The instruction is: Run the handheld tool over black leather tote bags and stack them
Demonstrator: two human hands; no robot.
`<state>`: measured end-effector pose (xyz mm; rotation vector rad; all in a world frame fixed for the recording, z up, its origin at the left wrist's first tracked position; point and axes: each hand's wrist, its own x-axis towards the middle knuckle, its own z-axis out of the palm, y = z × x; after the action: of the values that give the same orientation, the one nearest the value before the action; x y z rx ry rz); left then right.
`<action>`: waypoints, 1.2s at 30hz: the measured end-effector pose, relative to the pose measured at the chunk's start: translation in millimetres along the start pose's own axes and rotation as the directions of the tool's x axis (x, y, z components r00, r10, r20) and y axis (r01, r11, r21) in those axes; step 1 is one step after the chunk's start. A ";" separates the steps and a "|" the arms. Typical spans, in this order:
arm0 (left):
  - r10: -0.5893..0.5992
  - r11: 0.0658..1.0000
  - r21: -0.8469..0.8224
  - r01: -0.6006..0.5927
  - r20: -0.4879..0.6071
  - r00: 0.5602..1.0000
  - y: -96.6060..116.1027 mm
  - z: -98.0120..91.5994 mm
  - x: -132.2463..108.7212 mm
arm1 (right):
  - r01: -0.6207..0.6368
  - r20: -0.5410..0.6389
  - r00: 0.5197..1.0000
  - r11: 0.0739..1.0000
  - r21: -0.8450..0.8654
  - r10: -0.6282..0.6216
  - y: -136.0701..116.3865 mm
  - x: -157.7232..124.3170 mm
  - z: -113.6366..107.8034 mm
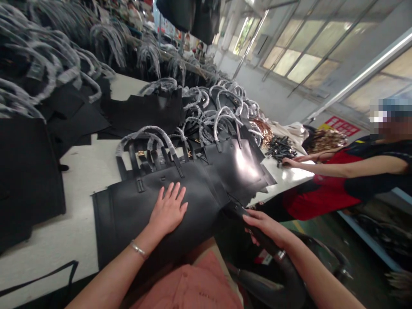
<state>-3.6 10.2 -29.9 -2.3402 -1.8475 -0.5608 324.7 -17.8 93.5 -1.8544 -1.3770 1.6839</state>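
A black handbag (193, 206) lies flat in front of me, its handles wrapped in clear plastic and pointing away. My left hand (170, 208) rests palm down on its front, fingers spread. At the bag's right edge my right hand (262, 225) is closed around a black strip (234, 210). Whether this strip belongs to the bag I cannot tell, as my fingers hide part of it. Just beyond lies another black bag (238, 165), shiny on its front, with wrapped handles (225, 118) standing up.
Black panels (144, 113) and more bags (27, 171) cover parts of the pale table (79, 189). Black small parts (280, 148) are heaped at the far right, where a co-worker in a red apron (331, 189) reaches in. A chair armrest (291, 279) is below my right forearm.
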 end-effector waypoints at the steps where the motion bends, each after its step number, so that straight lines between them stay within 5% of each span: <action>1: 0.001 1.000 0.003 -0.001 0.001 1.000 0.1 0.3 0.4 | -0.014 0.004 1.000 1.000 0.010 0.014 5.7 -3.5 0.5; 9: 0.007 1.000 0.012 -0.007 0.010 1.000 0.5 -1.6 -0.3 | -0.031 0.037 0.999 0.999 0.026 0.030 9.0 6.4 13.5; 17: 0.020 1.000 0.018 -0.020 0.037 0.999 -1.1 -0.9 2.0 | 0.304 -0.249 0.926 0.951 0.052 -0.282 -35.7 13.1 -10.1; 21: -0.004 1.000 -0.019 0.005 0.068 0.998 13.7 -4.1 -5.2 | 0.200 -0.149 0.969 0.980 0.020 -0.195 -38.9 10.8 -8.4; 26: 0.035 0.989 -0.146 -0.013 0.148 0.988 50.7 -6.6 -23.6 | 0.173 0.023 0.985 0.984 -0.049 -0.172 -46.3 35.9 26.2; 36: 0.071 0.941 -0.337 -0.017 0.146 0.987 62.8 0.2 -34.8 | 0.248 0.399 0.903 0.952 -0.179 -0.160 -106.4 83.8 97.4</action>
<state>49.8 -37.6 -33.4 -2.7063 -1.8850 -0.7615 179.7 64.6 93.2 -1.4622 -1.9169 1.9094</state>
